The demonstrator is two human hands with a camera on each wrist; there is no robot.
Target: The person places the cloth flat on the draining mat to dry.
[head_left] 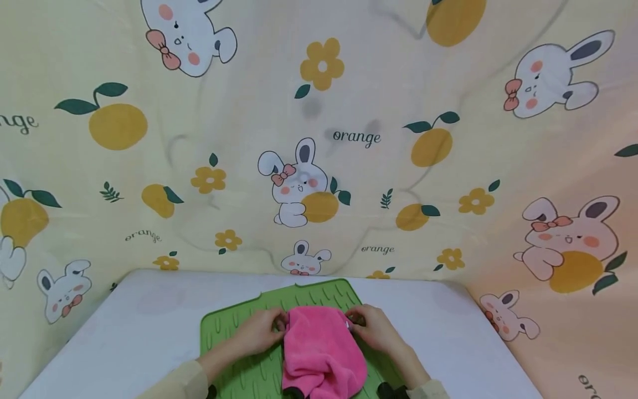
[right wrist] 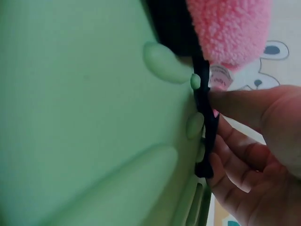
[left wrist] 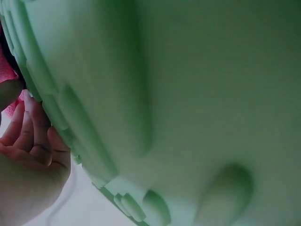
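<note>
A pink fleece cloth piece [head_left: 319, 338] [right wrist: 230, 28] lies bunched over a green ridged mat [head_left: 244, 371], its lower end folded and rumpled. At its upper left edge my left hand [head_left: 261, 331] [left wrist: 37, 155] pinches the fabric between thumb and fingers. On the opposite side my right hand [head_left: 374, 328] [right wrist: 258, 141] pinches the upper right edge. The right wrist view shows black trim [right wrist: 204, 108] between thumb and fingers, with a small white tag [right wrist: 220, 76] beside the thumb. More black trim shows at the cloth's lower left.
The mat lies on a white table [head_left: 149, 327], its far edge stepped. A cloth backdrop [head_left: 239, 111] printed with rabbits and oranges rises behind the table and along both sides. Beige sleeves [head_left: 181, 382] cover the forearms, and a black wrist mount [head_left: 391, 390] shows near the right wrist.
</note>
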